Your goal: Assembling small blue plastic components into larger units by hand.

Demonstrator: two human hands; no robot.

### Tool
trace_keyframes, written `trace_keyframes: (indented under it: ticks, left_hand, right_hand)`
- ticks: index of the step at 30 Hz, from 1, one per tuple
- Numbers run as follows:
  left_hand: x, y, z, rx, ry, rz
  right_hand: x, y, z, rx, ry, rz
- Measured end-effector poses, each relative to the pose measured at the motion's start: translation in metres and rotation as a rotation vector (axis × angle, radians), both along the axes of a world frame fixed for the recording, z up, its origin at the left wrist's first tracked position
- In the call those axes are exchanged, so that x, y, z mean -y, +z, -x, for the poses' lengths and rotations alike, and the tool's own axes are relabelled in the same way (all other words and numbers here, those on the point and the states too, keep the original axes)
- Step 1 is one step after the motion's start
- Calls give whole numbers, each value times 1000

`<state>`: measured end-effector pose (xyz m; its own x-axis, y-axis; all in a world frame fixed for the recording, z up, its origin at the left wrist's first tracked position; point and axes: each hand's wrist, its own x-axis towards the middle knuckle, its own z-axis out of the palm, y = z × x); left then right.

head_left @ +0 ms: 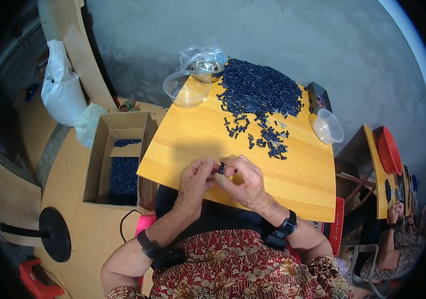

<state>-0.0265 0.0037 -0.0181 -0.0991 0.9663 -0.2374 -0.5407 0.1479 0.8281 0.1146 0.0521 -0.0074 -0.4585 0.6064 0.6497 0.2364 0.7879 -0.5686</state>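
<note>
My left hand and my right hand meet over the near edge of a yellow wooden table. Between their fingertips they pinch one small dark blue plastic part. A big heap of the same dark blue parts lies at the far side of the table. Loose ones trail from the heap toward my hands.
Two clear plastic bowls and a small metal bowl stand on the table. On the floor at the left, a cardboard box holds more blue parts. Another person works at a second table with a red basin at the right.
</note>
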Motion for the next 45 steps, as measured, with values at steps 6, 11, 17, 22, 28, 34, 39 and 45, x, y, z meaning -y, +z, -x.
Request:
trace_keyframes:
  ticks: [6,11,17,22,28,34,39,45]
  left_hand:
    - [2,5,1,-1,-47,-31]
    - [2,8,3,-59,-107,-49]
    - [3,15,6,-76,-106,-25]
    - [1,7,7,-27,-97,18]
    - [0,8,9,-46,-152,4]
    - [-1,6,10,-65,-162,2]
    - [-2,0,6,-107,-170,-49]
    - [-5,-3,9,-107,-187,-64]
  right_hand:
    - [-1,0,-1,0,-18,22]
    - [-2,-3,-1,8,-18,29]
    - [1,0,2,-20,-26,60]
    - [-1,-5,1,-35,-19,63]
    - [-3,-9,0,-16,-45,46]
    - [-3,-8,0,12,-48,44]
    - [-4,-7,-1,39,-50,34]
    - [-1,-6,1,11,-53,82]
